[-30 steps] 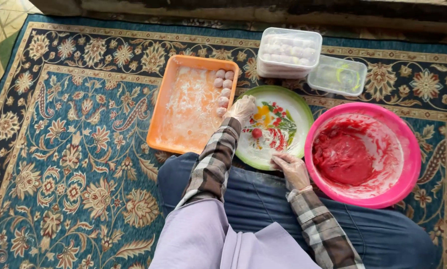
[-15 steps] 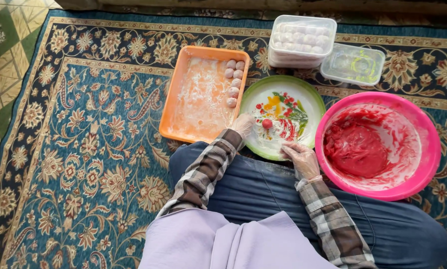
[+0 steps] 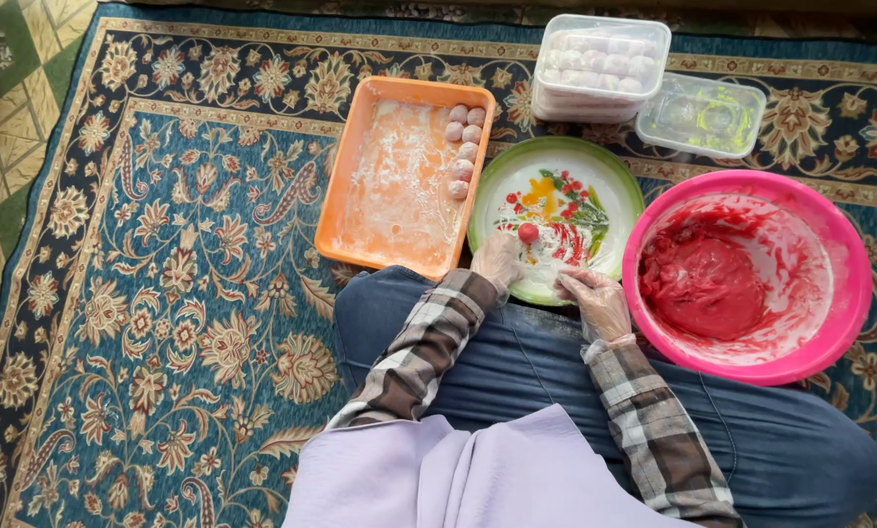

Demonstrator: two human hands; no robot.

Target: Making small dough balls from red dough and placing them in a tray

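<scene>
A person sits on a patterned blue carpet (image 3: 164, 293) with the work spread in an arc just past the knees, so everything sits near the hands. The left hand (image 3: 498, 262) rests on the near rim of a green-rimmed floral plate (image 3: 609, 161), its grip loosely curled and holding nothing that shows; the small red ball (image 3: 527, 233) lies alone on the plate just beyond those fingertips, apart from them. The right hand (image 3: 595, 301), in a thin clear glove, lies at the plate's near edge with fingers drawn partly together; whether anything is pinched in it cannot be told. Just left of the plate stands an orange rectangular tray (image 3: 399, 254), dusted white inside, probably to stop sticking, with a short row of pale pink balls (image 3: 463, 149) lined along its right wall, nearest the plate. To the right, touching the knee, a pink bowl (image 3: 839, 293) holds a lump of red dough (image 3: 702, 286), its walls smeared red and white. Beyond the plate sits a lidded clear box (image 3: 600, 64) packed with pale balls, and beside it an empty clear container (image 3: 702, 115).
</scene>
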